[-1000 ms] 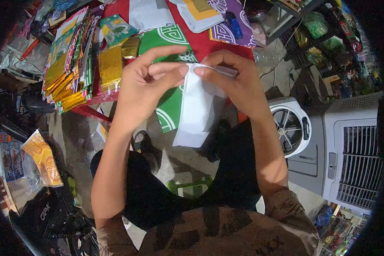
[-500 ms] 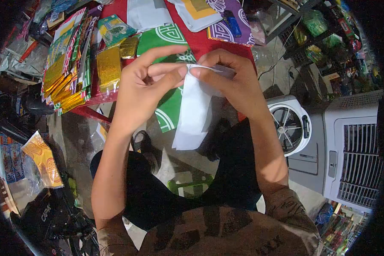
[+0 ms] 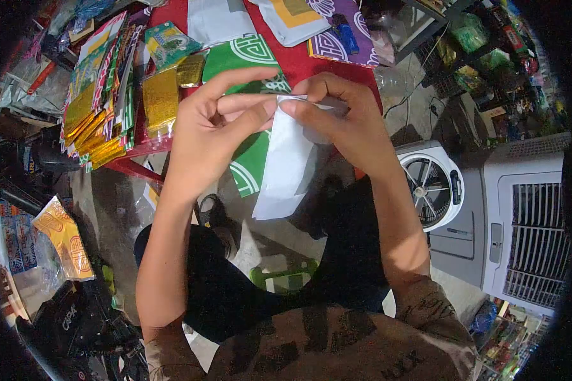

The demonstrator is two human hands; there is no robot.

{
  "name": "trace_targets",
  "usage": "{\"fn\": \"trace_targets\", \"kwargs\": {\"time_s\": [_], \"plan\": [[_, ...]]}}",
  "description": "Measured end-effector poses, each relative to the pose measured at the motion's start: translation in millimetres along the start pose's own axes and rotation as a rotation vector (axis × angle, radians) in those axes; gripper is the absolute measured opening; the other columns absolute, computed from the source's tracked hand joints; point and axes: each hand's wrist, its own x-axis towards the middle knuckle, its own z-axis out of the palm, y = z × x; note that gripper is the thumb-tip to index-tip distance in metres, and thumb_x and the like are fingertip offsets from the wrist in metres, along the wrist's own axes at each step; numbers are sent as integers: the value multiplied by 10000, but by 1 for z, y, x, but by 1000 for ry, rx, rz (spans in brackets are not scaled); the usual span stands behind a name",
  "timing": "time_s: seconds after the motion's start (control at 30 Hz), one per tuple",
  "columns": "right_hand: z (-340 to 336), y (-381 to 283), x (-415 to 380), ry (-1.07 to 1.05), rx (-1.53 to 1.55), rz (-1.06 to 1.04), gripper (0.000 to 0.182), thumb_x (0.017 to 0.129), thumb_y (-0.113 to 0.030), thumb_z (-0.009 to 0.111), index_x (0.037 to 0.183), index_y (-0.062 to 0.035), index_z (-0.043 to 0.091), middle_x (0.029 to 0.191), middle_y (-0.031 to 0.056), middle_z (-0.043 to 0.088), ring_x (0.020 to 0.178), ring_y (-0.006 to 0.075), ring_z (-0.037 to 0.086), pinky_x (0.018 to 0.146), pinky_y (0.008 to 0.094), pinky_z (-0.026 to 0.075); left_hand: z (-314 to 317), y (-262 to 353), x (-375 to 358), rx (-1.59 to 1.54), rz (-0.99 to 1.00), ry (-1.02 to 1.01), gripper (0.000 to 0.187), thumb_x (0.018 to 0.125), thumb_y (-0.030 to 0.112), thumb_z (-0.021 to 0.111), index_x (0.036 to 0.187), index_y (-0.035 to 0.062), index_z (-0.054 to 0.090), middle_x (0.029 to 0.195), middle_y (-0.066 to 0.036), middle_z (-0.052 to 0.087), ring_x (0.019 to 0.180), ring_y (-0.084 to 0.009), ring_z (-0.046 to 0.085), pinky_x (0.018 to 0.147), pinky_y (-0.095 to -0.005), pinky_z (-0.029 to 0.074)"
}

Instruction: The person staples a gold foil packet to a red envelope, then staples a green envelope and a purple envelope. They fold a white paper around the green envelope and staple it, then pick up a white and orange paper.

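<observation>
A white folded paper sheet (image 3: pixel 285 165) hangs from my fingertips, its long strip slanting down toward my lap. My left hand (image 3: pixel 219 124) pinches its upper left corner between thumb and fingers, the index finger stretched out above. At the upper right edge, my right hand (image 3: pixel 340 114) grips the same sheet with thumb and bent fingers. Behind the hands a green paper with white round patterns (image 3: pixel 245 57) lies over the table's near edge and hangs down. What the curled fingertips cover at the back of the sheet is hidden.
On the red table (image 3: pixel 171 19) are a stack of colourful papers (image 3: pixel 105 89), gold packets (image 3: pixel 162 98), white sheets (image 3: pixel 219 22) and a purple patterned paper (image 3: pixel 356 38) with a blue object on it. A fan (image 3: pixel 426 184) and an air cooler (image 3: pixel 527 222) stand at right.
The lower end of the white sheet has swung slightly left and up. Both hands keep nearly the same place and the same pinch.
</observation>
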Motion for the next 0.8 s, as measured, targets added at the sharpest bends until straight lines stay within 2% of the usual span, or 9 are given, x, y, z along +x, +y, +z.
{"fn": "trace_targets", "kwargs": {"time_s": [0.17, 0.47, 0.8], "plan": [[1, -6, -1, -9, 88, 77, 270, 848, -170, 812, 751, -39, 597, 883, 23, 660, 816, 76, 588, 717, 268, 491, -1, 0, 0, 7, -4, 7, 408, 950, 66, 670, 1348, 37, 587, 1083, -117, 741, 992, -130, 686, 888, -293, 576], [-1, 0, -1, -27, 63, 16, 289, 852, -154, 803, 718, -49, 569, 827, 9, 640, 739, 58, 565, 609, 241, 453, 0, -1, -1, 28, -5, 17, 411, 944, 71, 671, 1346, 35, 590, 1061, -115, 744, 970, -128, 689, 889, -305, 578], [-1, 6, 0, -4, -28, -61, 288, 853, -183, 808, 739, -35, 588, 812, 11, 642, 724, 61, 563, 608, 256, 455, 1, 0, -1, 79, 5, 25, 419, 926, 61, 690, 1335, 33, 600, 1042, -105, 747, 933, -108, 682, 867, -276, 562]]}}
